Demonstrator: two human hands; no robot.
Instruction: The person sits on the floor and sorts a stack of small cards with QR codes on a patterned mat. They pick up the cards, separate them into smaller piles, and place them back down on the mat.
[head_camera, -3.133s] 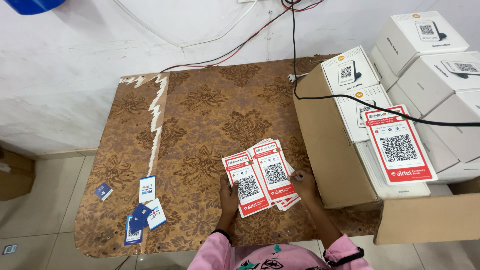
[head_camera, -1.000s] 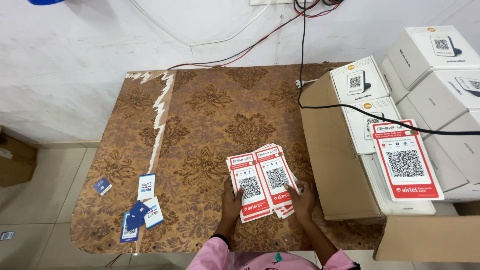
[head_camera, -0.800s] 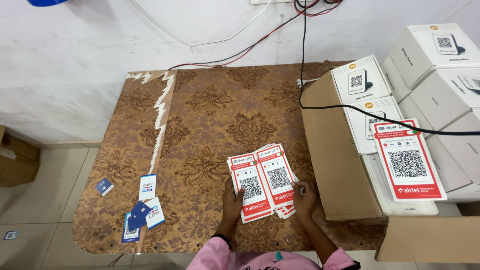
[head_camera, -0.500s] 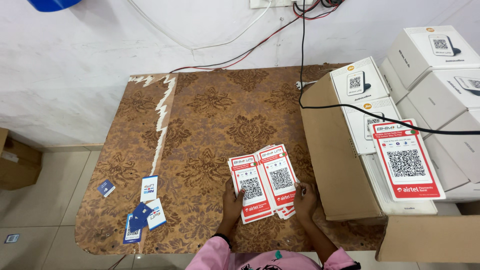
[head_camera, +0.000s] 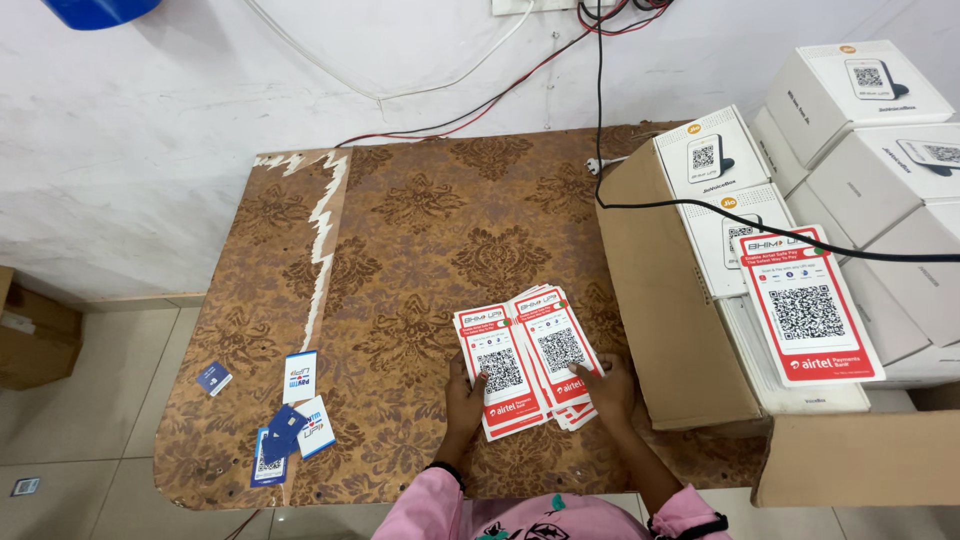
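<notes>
A fanned stack of red-and-white code cards (head_camera: 525, 360) lies on the brown patterned table (head_camera: 420, 230) near its front edge. My left hand (head_camera: 463, 397) grips the lower left edge of the left card with the thumb on top. My right hand (head_camera: 606, 387) holds the lower right of the stack, fingers pressing on the top right card. Several more cards stick out underneath the two top ones.
A large cardboard box (head_camera: 660, 300) with white product boxes (head_camera: 860, 90) stands at the right, a bigger red-and-white card (head_camera: 810, 310) on top. A black cable (head_camera: 700, 205) crosses it. Small blue and white cards (head_camera: 290, 415) lie at the front left. A brown box (head_camera: 30, 335) sits on the floor.
The stack and both hands stay in nearly the same place. My right hand has slid slightly over the lower right of the top card. The view shifted a little.
</notes>
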